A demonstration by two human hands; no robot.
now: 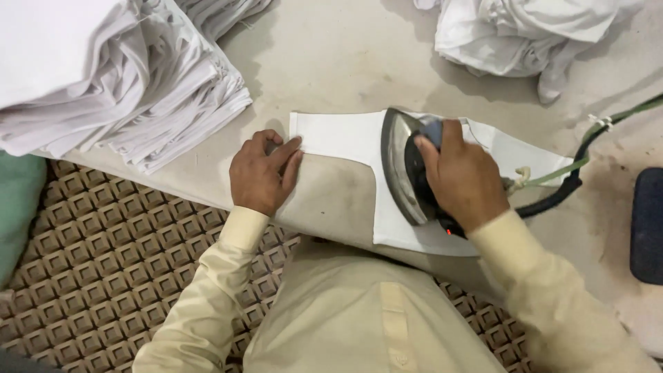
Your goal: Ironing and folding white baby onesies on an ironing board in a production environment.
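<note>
A white piece of cloth (pixel 340 138) lies flat on the padded ironing surface (pixel 331 62). My right hand (pixel 461 176) grips the handle of a steel iron (pixel 400 166), which rests on the cloth's right part. My left hand (pixel 264 171) presses its fingertips on the cloth's left lower edge, fingers together. A dark hose and a green cord (pixel 587 148) run from the iron's back toward the right.
A tall stack of folded white cloth (pixel 131 83) fills the upper left. A crumpled white pile (pixel 525 34) lies at the top right. A dark pad (pixel 648 224) sits at the right edge. Below the board is a brown patterned floor mat (pixel 103 255).
</note>
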